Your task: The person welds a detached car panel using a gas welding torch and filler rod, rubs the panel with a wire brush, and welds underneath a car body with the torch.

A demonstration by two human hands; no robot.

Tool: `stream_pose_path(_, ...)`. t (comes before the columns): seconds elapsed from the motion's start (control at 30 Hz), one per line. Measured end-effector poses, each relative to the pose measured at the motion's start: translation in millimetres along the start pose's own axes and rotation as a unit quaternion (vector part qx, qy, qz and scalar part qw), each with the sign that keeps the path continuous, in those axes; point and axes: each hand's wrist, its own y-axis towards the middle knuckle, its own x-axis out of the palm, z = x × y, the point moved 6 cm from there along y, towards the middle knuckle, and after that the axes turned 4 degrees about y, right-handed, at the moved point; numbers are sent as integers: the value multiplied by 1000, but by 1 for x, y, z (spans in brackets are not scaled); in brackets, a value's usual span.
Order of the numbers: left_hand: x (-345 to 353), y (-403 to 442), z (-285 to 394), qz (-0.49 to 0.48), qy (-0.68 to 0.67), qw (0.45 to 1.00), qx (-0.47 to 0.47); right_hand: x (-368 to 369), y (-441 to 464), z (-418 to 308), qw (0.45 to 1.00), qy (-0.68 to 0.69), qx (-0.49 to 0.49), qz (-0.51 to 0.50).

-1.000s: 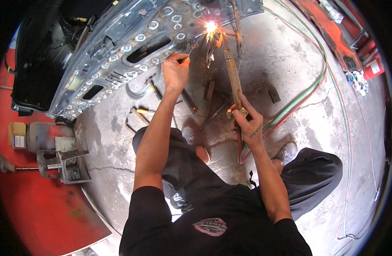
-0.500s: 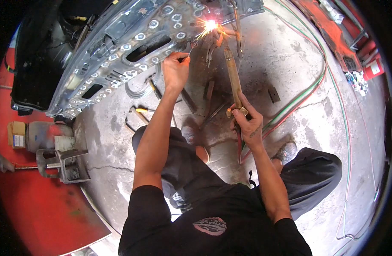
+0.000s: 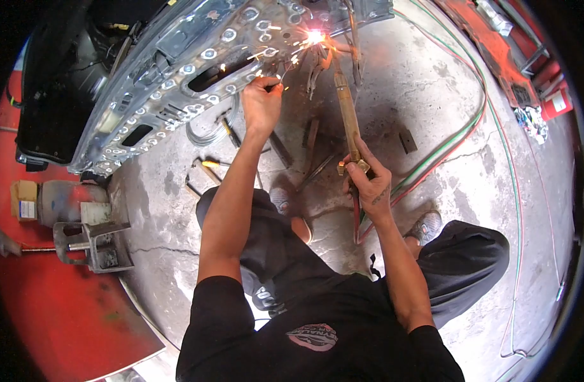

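Observation:
My right hand point(image 3: 369, 183) is wrapped round the valve end of a brass gas welding torch point(image 3: 347, 113). The torch points up toward a glowing white spot point(image 3: 315, 37) at the edge of a bare metal car panel point(image 3: 155, 95), where sparks fly. Closed in a pinch, my left hand point(image 3: 262, 105) holds a thin welding rod point(image 3: 285, 71) that slants up toward the glow. Round spot marks and two long slots cover the panel. Clamp-like tools point(image 3: 316, 73) hang at its edge, close to the torch tip. The glare hides the joint itself.
Red and green hoses point(image 3: 454, 137) run across the concrete floor on the right. Below the panel lie a wire coil point(image 3: 206, 132), a yellow-handled tool point(image 3: 212, 165) and metal strips point(image 3: 280, 150). A metal bracket point(image 3: 101, 251) stands left, beside a red surface point(image 3: 69, 312).
Sparks now scatter farther left across the panel and down toward my left hand. Both hands, the torch and the panel stay nearly in place.

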Motion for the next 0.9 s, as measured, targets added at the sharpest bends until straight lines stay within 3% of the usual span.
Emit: stream_pose_path(0.9, 0, 1, 7, 16, 8, 999, 32, -2, 1, 3, 1000, -28, 0, -9)
